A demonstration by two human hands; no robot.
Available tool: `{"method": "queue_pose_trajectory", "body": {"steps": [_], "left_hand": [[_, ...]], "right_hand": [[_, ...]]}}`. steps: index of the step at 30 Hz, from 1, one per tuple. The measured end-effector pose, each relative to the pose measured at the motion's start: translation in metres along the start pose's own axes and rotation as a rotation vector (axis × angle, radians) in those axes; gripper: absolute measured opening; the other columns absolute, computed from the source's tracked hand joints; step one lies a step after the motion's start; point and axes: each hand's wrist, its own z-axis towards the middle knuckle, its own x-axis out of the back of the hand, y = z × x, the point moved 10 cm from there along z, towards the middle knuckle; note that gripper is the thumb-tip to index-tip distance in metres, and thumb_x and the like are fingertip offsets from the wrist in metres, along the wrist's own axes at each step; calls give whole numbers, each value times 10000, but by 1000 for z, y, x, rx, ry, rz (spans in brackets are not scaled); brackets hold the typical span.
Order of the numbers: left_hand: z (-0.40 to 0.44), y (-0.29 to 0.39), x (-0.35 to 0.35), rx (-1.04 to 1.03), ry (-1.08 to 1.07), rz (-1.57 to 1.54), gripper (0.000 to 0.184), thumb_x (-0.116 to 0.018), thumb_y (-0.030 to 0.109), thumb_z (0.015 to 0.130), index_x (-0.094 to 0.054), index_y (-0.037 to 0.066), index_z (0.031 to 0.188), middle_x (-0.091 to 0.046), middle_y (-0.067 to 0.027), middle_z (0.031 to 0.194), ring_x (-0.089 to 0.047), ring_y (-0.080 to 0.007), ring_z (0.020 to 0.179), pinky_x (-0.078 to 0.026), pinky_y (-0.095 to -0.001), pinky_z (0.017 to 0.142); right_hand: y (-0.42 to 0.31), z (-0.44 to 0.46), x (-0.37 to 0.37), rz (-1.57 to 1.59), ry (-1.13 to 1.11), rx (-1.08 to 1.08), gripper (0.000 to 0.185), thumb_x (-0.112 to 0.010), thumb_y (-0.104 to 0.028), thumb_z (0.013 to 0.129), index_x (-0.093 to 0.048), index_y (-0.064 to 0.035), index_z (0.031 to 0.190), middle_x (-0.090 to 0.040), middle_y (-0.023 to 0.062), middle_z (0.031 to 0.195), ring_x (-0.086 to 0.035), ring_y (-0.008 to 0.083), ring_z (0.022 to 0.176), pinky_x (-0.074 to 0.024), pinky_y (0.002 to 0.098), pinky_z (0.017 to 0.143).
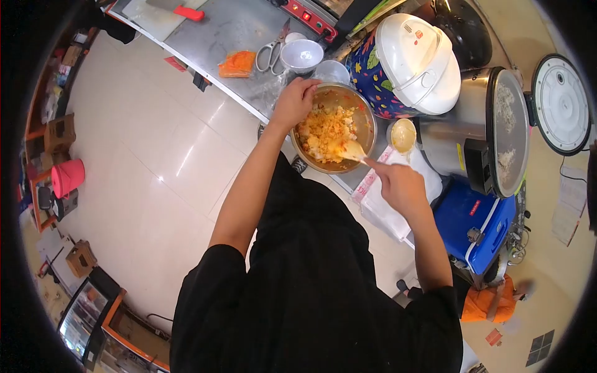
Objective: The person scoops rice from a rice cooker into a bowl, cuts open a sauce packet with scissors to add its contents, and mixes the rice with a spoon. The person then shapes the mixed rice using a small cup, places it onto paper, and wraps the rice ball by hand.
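A tiled room with a pale, glossy floor (143,137) is seen from above, with a metal worktop (211,46) running diagonally along its upper side. At the worktop's edge, just in front of the person's black clothing, is a round metal bowl (365,127) holding an orange-yellow crumbly mixture (324,127). The left hand (295,102) grasps the bowl's rim; the right hand (403,189) is closed around the handle of a pale paddle (351,150), whose blade rests in the mixture.

Beyond the bowl are a small white bowl (302,55), scissors (267,57) and an orange packet (237,64). To the right stands a container with a leaf-patterned body and white lid (410,56); its lid bears small dark characters and a red emblem, too small to read. Beside it are a small cup (403,135) and a large silver cooker (451,124). Red lettering on white plastic packaging (398,205) is unclear. A blue cooler box (476,230) has a red label (475,207), also illegible. Another person in orange (488,304) is at lower right.
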Motion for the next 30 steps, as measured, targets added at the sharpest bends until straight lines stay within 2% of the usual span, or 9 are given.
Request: {"method": "queue_pose_trajectory", "body": {"steps": [1, 4, 5, 11, 15, 18, 24, 27, 30], "left_hand": [[1, 0, 0, 1, -3, -3, 235, -554, 151, 978, -691, 59, 1145, -619, -178, 931, -630, -349, 888, -485, -409, 806], [3, 8, -3, -51, 5, 21, 239, -547, 146, 980, -689, 54, 1150, -622, -178, 947, -631, -348, 903, -485, -406, 820], [3, 8, -4, -56, -1, 15, 241, -546, 146, 981, -688, 55, 1154, -622, -179, 949, -631, -349, 905, -485, -405, 823], [7, 0, -10, -36, -45, 22, 251, -541, 150, 985, -685, 59, 1168, -625, -181, 958, -631, -355, 907, -484, -401, 835], [4, 6, -5, -6, -43, 7, 253, -535, 156, 987, -687, 57, 1163, -627, -178, 957, -631, -358, 905, -485, -404, 836], [4, 5, -7, -20, -29, 3, 255, -532, 158, 985, -687, 57, 1161, -629, -179, 956, -634, -357, 908, -488, -404, 834], [7, -4, -9, -21, -33, 15, 252, -536, 152, 977, -688, 58, 1154, -637, -183, 963, -639, -359, 924, -490, -406, 843], [6, 1, -8, -18, -28, -9, 251, -537, 151, 977, -688, 61, 1156, -638, -182, 957, -637, -359, 919, -490, -405, 839], [5, 3, -7, 4, -39, -29, 250, -537, 151, 976, -691, 63, 1153, -641, -184, 960, -638, -359, 917, -491, -403, 838]], "right_hand": [[5, -4, -5, -36, -60, -49, 395, -547, -154, 940, -657, -308, 1286, -697, 160, 848, -677, 354, 789, -534, 454, 703], [3, 25, -48, 41, 242, 174, 488, -552, -115, 879, -627, -299, 1324, -720, 137, 869, -704, 329, 809, -559, 459, 718], [-3, 39, -43, 36, 153, 48, 477, -560, -120, 876, -637, -297, 1312, -719, 142, 880, -704, 328, 814, -558, 462, 716], [9, 8, 21, 81, 177, 77, 449, -541, -145, 895, -648, -305, 1300, -720, 140, 887, -702, 330, 794, -555, 460, 688], [13, 6, -17, 12, 28, -27, 430, -545, -121, 913, -658, -309, 1283, -704, 166, 903, -681, 359, 801, -540, 456, 687], [-1, 44, -54, 141, 207, 30, 439, -548, -125, 913, -649, -315, 1295, -699, 174, 901, -680, 365, 790, -542, 454, 690], [15, 19, 10, 202, 93, -16, 510, -580, -118, 866, -619, -322, 1331, -706, 157, 882, -687, 347, 814, -550, 466, 716], [16, 2, 10, 83, -6, 14, 476, -599, -110, 858, -657, -309, 1287, -708, 158, 862, -687, 348, 796, -551, 456, 716], [4, 32, -30, 42, 187, 99, 414, -603, -111, 855, -707, -292, 1213, -710, 138, 818, -692, 333, 760, -553, 444, 703]]}}
